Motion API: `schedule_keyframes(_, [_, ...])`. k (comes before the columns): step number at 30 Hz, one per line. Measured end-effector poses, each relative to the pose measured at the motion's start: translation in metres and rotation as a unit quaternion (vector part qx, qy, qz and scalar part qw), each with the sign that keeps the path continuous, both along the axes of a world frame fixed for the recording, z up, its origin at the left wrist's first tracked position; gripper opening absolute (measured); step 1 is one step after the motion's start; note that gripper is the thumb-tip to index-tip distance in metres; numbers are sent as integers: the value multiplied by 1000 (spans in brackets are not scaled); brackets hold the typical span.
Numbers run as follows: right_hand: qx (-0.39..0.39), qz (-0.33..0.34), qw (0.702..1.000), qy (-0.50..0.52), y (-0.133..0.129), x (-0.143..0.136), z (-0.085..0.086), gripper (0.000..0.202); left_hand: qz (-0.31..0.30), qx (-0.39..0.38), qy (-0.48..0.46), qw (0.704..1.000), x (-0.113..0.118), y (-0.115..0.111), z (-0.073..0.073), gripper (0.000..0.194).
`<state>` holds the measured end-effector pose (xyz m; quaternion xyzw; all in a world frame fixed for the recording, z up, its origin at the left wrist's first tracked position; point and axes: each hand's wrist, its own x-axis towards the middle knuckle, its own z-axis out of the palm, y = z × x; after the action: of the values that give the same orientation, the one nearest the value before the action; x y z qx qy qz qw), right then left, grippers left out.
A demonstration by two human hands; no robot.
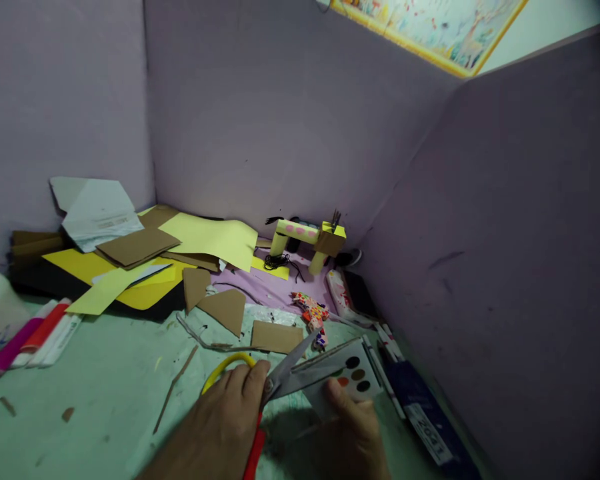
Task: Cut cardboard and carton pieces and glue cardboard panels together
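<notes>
My left hand (217,420) is closed round a pair of scissors (287,378) with one yellow and one red handle. The blades are parted and point up and to the right, with the edge of a white piece of card (337,363) between or against them; I cannot tell which. Black, brown and orange dots mark the face of that card. My right hand (357,427) pinches the card, thumb on top. Beyond the blades lie a small brown cardboard strip (277,337) and a colourful patterned cutout (313,312).
A paper giraffe-like model (303,233) stands at the back beside black string (277,262). Yellow sheets (215,237) and cardboard scraps (225,310) are heaped at left, near markers (45,337). A dark blue pack (425,413) lies along the right wall (505,233).
</notes>
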<state>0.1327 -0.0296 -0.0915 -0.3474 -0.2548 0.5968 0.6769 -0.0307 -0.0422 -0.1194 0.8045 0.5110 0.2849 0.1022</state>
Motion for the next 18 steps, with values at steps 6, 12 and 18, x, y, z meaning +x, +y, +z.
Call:
schedule_keyframes(6, [-6, 14, 1000, -7, 0, 3, -4, 50, 8, -1, 42, 999, -1, -1, -5, 58])
schedule_keyframes(12, [-9, 36, 999, -13, -1, 5, -5, 47, 20, 15, 47, 999, 1, -4, -1, 52])
schedule_keyframes(18, [-11, 18, 1000, -1, -1, 3, -4, 49, 16, -25, 103, 994, 0, -7, 10, 46])
